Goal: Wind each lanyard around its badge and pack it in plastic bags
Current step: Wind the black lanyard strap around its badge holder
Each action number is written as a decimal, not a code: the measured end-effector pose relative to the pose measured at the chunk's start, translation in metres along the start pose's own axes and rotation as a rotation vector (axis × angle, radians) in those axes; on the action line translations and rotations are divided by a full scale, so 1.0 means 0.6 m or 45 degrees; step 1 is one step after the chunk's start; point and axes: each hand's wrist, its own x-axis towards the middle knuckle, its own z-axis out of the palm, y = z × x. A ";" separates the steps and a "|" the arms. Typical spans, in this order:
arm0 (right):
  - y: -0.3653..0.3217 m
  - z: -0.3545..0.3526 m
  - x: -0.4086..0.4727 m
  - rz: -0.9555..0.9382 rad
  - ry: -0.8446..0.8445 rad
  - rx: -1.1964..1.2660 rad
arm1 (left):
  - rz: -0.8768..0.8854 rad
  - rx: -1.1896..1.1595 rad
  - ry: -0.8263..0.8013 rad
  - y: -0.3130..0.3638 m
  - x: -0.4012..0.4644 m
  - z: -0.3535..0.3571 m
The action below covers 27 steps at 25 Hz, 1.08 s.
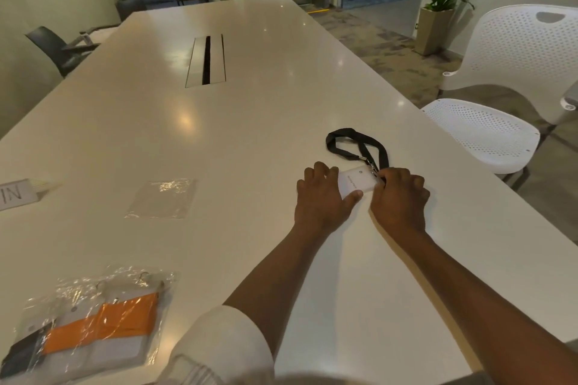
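Packed bags lie nearest. I hold the light, stiff badge: left hand grips one edge, right hand pinches the clip end; limp lanyard unwound.

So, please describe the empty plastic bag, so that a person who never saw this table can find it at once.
On the long white table, look left of the two hands holding the badge. The empty plastic bag lies flat there, clear and glossy, beyond the filled bag near the front edge. Unlike that one, it shows no orange or badges inside.
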 end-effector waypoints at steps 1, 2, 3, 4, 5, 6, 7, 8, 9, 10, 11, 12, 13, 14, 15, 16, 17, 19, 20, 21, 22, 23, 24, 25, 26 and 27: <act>0.001 0.000 0.000 -0.013 -0.003 -0.005 | -0.014 -0.045 0.022 -0.002 0.005 0.003; 0.001 0.000 0.000 -0.020 -0.003 0.003 | -0.042 -0.114 0.038 -0.004 0.008 0.003; 0.001 -0.001 0.000 -0.023 -0.001 0.015 | -0.080 -0.195 0.043 -0.005 0.010 0.000; 0.001 -0.001 -0.002 -0.030 0.002 0.032 | -0.119 -0.282 0.032 -0.007 0.010 -0.004; 0.000 -0.002 -0.002 -0.034 0.011 0.052 | -0.141 -0.377 0.010 -0.012 0.009 -0.009; 0.000 -0.003 -0.003 -0.032 0.025 0.074 | -0.149 -0.479 -0.014 -0.018 0.006 -0.015; 0.000 -0.003 -0.003 -0.024 0.038 0.091 | -0.153 -0.590 -0.024 -0.026 0.002 -0.022; 0.001 -0.004 -0.003 -0.015 0.049 0.102 | -0.159 -0.701 -0.021 -0.036 -0.002 -0.031; 0.001 -0.004 -0.003 -0.005 0.053 0.109 | -0.163 -0.809 -0.016 -0.047 -0.007 -0.042; 0.002 -0.003 -0.003 0.005 0.053 0.125 | -0.163 -0.904 -0.013 -0.058 -0.012 -0.055; 0.002 -0.003 -0.002 0.014 0.053 0.157 | -0.156 -0.992 -0.011 -0.068 -0.016 -0.070; 0.002 -0.003 -0.002 0.019 0.058 0.209 | -0.156 -1.081 -0.007 -0.076 -0.021 -0.084; -0.003 -0.005 -0.003 0.018 0.062 0.279 | -0.168 -1.170 0.001 -0.085 -0.023 -0.100; -0.012 -0.007 -0.004 0.006 0.061 0.369 | -0.196 -1.251 0.008 -0.092 -0.025 -0.116; -0.025 -0.009 -0.006 -0.026 0.053 0.472 | -0.232 -1.329 0.021 -0.098 -0.025 -0.132; -0.042 -0.012 -0.008 -0.079 0.036 0.573 | -0.263 -1.404 0.042 -0.103 -0.026 -0.148; -0.064 -0.015 -0.011 -0.145 0.021 0.666 | -0.288 -1.467 0.067 -0.107 -0.026 -0.164; -0.115 -0.028 -0.011 -0.256 0.006 0.841 | -0.300 -1.544 0.123 -0.115 -0.022 -0.198; -0.142 -0.040 -0.007 -0.263 -0.009 0.930 | -0.287 -1.575 0.145 -0.117 -0.018 -0.215; -0.170 -0.053 -0.002 -0.237 -0.045 1.022 | -0.265 -1.611 0.164 -0.118 -0.015 -0.234; -0.196 -0.065 0.002 -0.206 -0.081 1.100 | -0.238 -1.650 0.178 -0.118 -0.012 -0.252; -0.222 -0.078 0.007 -0.208 -0.084 1.161 | -0.202 -1.682 0.195 -0.119 -0.010 -0.273; -0.245 -0.089 0.009 -0.241 -0.047 1.208 | -0.163 -1.696 0.217 -0.118 -0.007 -0.292; -0.266 -0.102 0.009 -0.291 0.013 1.261 | -0.126 -1.706 0.250 -0.116 -0.005 -0.312; -0.286 -0.118 0.009 -0.342 0.076 1.318 | -0.093 -1.727 0.290 -0.114 -0.003 -0.331; -0.304 -0.132 0.007 -0.384 0.130 1.371 | -0.066 -1.766 0.332 -0.112 -0.002 -0.348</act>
